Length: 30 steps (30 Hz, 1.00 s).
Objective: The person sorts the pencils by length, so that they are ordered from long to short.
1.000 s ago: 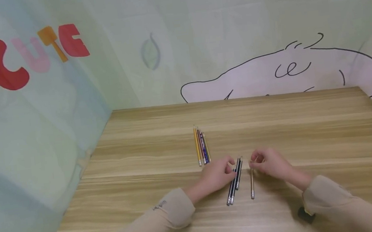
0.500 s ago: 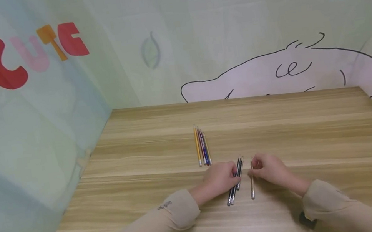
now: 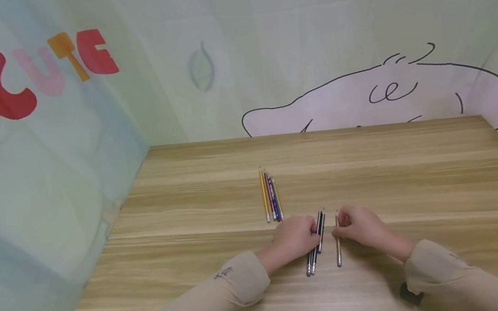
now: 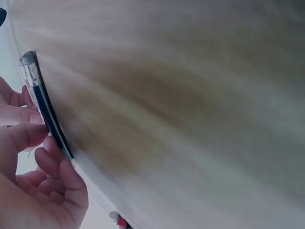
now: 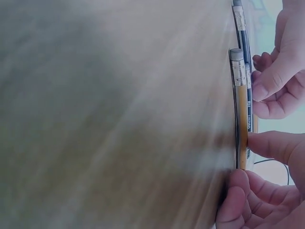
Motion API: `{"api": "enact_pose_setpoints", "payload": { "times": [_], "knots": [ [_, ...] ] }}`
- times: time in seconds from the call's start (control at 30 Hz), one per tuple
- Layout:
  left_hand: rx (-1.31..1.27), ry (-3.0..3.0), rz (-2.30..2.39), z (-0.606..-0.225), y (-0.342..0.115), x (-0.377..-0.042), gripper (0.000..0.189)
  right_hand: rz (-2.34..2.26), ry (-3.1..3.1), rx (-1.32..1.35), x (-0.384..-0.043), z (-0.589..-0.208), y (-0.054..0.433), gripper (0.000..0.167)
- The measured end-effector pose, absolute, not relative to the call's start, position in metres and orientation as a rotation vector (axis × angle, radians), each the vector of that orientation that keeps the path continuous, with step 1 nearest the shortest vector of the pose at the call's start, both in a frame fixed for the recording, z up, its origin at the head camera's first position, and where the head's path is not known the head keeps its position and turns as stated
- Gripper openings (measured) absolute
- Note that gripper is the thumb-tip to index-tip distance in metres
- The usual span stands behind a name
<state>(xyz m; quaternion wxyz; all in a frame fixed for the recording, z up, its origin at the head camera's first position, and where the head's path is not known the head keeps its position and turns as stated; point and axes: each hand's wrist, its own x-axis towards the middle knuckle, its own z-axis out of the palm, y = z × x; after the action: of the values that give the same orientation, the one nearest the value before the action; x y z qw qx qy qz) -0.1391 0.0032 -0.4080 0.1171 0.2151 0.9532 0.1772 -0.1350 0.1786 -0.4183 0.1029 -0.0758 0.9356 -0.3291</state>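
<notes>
Several black pencils point(image 3: 311, 263) with silver eraser ends lie bunched on the table, roughly parallel. My left hand point(image 3: 292, 235) holds them from the left with thumb and fingertips; the left wrist view shows its fingers around a dark pencil point(image 4: 53, 125). Just to their right, a single yellow pencil point(image 3: 338, 255) lies apart by a small gap. My right hand point(image 3: 364, 227) pinches it near its far end. In the right wrist view, the thumb and curled fingers are at the yellow pencil point(image 5: 242, 107), whose grey eraser stays uncovered.
Farther back lies a second group of pencils point(image 3: 270, 197), yellow, dark red and purple-blue. The wooden table point(image 3: 395, 168) meets fabric walls at its back and left edges. A small black object point(image 3: 410, 294) is under the right cuff.
My left hand has come down onto the black pencils, and their eraser ends have shifted slightly right. My right hand has slid a little nearer along the yellow pencil.
</notes>
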Motion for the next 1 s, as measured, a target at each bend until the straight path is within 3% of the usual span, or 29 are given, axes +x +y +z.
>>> {"api": "enact_pose_setpoints", "payload": {
  "times": [0.27,1.0],
  "knots": [
    [0.594,2.770,0.473,-0.406,0.007,-0.140,0.030,-0.975,2.709,-0.202,-0.137,-0.416,0.181,0.023],
    [0.599,2.806,0.415,-0.414,0.014,-0.142,0.041,-0.961,2.758,-0.201,-0.136,-0.420,0.179,0.024]
  ]
}}
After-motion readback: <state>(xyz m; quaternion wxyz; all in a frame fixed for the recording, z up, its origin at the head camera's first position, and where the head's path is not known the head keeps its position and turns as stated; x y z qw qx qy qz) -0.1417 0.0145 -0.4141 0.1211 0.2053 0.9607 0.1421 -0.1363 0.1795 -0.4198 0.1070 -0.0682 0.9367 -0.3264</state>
